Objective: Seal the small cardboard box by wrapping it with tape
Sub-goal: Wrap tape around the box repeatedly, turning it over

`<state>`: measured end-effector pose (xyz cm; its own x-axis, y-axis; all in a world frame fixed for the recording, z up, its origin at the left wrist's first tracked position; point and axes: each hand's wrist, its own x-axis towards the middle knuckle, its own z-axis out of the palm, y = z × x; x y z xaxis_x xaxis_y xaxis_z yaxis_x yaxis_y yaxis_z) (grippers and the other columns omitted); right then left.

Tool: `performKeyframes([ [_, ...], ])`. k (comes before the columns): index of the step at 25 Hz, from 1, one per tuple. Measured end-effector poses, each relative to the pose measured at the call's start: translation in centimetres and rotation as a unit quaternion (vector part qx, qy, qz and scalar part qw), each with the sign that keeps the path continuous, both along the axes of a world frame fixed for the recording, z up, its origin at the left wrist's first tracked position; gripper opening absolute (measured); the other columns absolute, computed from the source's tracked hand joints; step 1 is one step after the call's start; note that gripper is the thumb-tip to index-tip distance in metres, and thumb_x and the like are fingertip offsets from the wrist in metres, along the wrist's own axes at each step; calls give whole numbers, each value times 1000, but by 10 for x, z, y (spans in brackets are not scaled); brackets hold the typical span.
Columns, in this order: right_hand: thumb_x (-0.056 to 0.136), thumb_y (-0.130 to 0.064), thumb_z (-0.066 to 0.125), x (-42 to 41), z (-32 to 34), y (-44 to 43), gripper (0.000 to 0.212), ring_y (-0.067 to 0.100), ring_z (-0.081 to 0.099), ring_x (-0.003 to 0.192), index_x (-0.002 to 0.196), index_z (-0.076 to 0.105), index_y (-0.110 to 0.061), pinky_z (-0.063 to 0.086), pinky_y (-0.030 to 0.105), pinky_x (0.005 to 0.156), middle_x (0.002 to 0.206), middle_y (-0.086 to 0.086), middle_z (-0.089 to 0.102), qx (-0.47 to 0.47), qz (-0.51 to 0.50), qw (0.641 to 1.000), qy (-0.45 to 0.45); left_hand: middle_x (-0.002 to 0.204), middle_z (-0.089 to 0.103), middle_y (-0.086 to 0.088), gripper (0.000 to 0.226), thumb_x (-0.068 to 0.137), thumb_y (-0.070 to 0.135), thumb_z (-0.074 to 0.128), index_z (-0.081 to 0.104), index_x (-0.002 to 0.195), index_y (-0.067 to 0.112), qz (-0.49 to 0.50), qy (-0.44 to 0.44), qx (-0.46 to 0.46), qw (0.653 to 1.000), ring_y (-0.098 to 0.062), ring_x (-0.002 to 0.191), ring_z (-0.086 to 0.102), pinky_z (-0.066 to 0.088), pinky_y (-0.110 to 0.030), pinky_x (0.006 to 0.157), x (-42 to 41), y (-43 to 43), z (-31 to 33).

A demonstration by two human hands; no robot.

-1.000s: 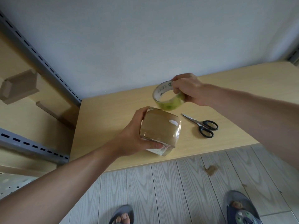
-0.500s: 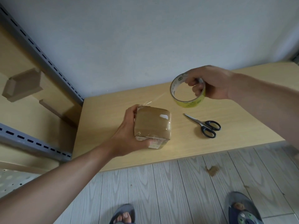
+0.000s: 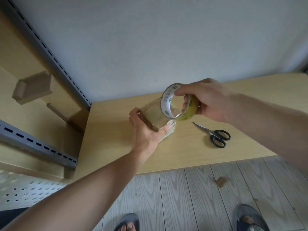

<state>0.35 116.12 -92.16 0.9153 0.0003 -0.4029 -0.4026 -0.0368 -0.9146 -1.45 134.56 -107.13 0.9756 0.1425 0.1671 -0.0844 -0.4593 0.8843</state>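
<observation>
While the small cardboard box (image 3: 153, 115) is held in the left grip (image 3: 145, 133) over the desk (image 3: 113, 147), curled round its near side, the tape roll (image 3: 187, 115) is pinched in the right grip (image 3: 210, 100), overlapping the box's far corner; scissors (image 3: 215, 136) are laid apart, rightward.

Brown box (image 3: 154, 116), black-handled scissors (image 3: 215, 135)

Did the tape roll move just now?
Yes. The tape roll in the right hand swung left, away from the scissors, and now sits over the box.
</observation>
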Motion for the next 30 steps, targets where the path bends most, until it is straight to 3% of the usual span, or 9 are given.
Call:
performKeyframes([
  [4,75,-12,81,-25,-6,7,10,16,61,48,77,73,-5,50,24,51,54,3,61,-71,61,996,-10,131,35,6,108,53,37,98,22,130,37,4,33,5,999,25,105,39,40,1,75,-4,-4,-4],
  [6,74,-13,81,-33,-6,6,13,18,64,53,67,70,-10,49,25,54,54,2,64,-106,76,991,-21,130,33,12,114,52,38,99,21,135,40,-2,54,19,998,17,105,44,45,-6,80,-3,-2,-2],
  [8,75,-11,79,-37,-4,8,16,19,63,56,66,66,-10,49,28,59,55,2,62,-106,86,990,-20,125,34,15,113,48,41,97,22,132,43,2,39,37,999,-2,111,48,55,-32,90,-2,-1,-3],
  [10,76,-8,75,-39,0,13,17,22,58,60,66,62,-9,47,33,66,56,4,58,-81,91,992,-28,126,36,11,110,47,47,95,23,131,39,-9,10,50,999,-11,115,49,54,-41,93,-4,0,-4],
  [14,79,-2,68,-25,16,32,17,25,52,55,69,56,-8,41,41,69,54,10,53,-38,74,994,-71,137,45,4,113,50,66,86,20,137,33,-27,19,31,999,-17,121,55,53,-44,94,-9,1,-5],
  [17,77,0,70,6,30,53,22,23,50,46,63,56,-9,42,38,62,51,7,51,-6,55,997,-62,135,50,7,109,54,59,89,23,136,31,-28,22,26,999,-13,121,54,52,-43,95,-11,1,-5],
  [20,73,-7,73,34,34,76,26,24,52,55,54,56,-12,47,33,61,49,6,55,-34,72,996,-42,132,53,11,104,56,54,92,27,134,31,-30,18,15,999,-9,119,55,52,-39,94,-12,2,-5],
  [25,81,-8,70,56,32,104,25,12,52,39,62,54,-11,48,22,50,48,0,52,-43,68,996,-29,132,52,10,105,59,57,89,27,138,25,-45,19,32,998,-8,115,54,45,-13,84,-16,0,-1],
  [30,81,-10,68,47,38,113,25,14,49,35,61,52,-9,41,17,42,51,4,54,-88,80,991,-63,128,53,13,92,58,56,88,30,128,36,-32,52,-22,998,-9,117,56,54,-41,91,-10,7,1],
])
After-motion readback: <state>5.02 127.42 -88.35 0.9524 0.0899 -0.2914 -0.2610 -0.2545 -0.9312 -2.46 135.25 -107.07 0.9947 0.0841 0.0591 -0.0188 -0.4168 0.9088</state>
